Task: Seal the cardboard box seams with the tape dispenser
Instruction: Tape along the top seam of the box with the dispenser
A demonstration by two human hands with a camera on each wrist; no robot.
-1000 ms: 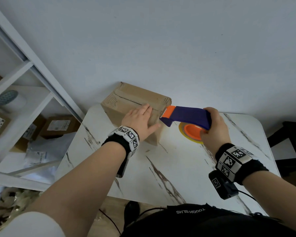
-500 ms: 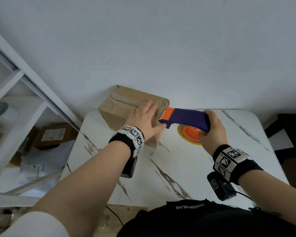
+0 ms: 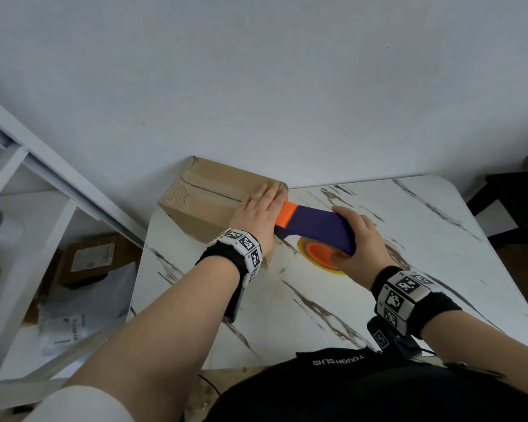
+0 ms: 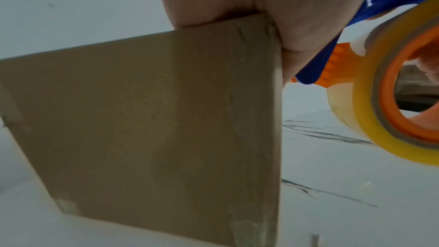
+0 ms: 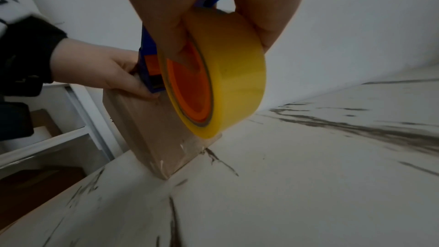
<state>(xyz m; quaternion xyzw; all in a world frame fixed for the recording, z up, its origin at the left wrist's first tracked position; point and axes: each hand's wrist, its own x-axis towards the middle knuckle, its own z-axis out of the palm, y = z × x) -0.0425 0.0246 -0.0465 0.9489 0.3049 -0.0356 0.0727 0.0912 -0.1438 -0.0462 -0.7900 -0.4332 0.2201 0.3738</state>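
A brown cardboard box (image 3: 208,196) stands at the far left corner of the marble table (image 3: 409,239), against the wall. My left hand (image 3: 261,207) lies flat on the box's top at its right end, fingers straight, thumb down the side by the edge (image 4: 306,31). My right hand (image 3: 355,245) grips the tape dispenser (image 3: 317,225), a purple body with an orange front. Its orange front meets the box's upper right edge, right beside my left hand. The yellow tape roll (image 5: 228,74) on its orange hub hangs off the box's right side, above the table.
A white shelf unit (image 3: 43,239) at the left holds parcels (image 3: 89,260) and plastic mailers. The white wall runs right behind the box. A dark piece of furniture (image 3: 518,208) stands beyond the table's right edge. Old tape patches show on the box's lower corners (image 5: 175,157).
My left hand has slid along the box top to its right end. The dispenser's orange front has moved in from a small gap to meet the box edge beside that hand.
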